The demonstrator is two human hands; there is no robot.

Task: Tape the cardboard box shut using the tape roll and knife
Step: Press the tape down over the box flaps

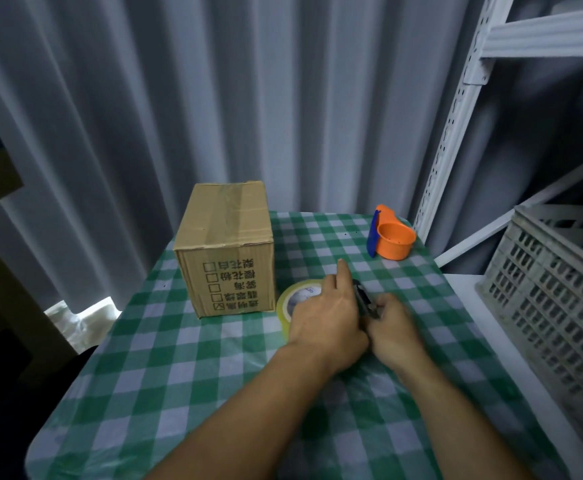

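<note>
A brown cardboard box (226, 244) stands at the table's far left, flaps down, with a strip of tape along the top seam. A yellowish tape roll (292, 301) lies flat just right of the box. My left hand (328, 317) rests over the roll's right side, index finger pointing away from me. My right hand (395, 327) is beside it, fingers closed around a black knife (364, 299) whose tip sticks out toward the far side, between both hands.
An orange tape dispenser (392, 237) with a blue blade guard sits at the table's far right. The green checked tablecloth (186, 368) covers the table. A grey plastic crate (557, 292) and a white metal rack (456, 133) stand to the right. Curtains hang behind.
</note>
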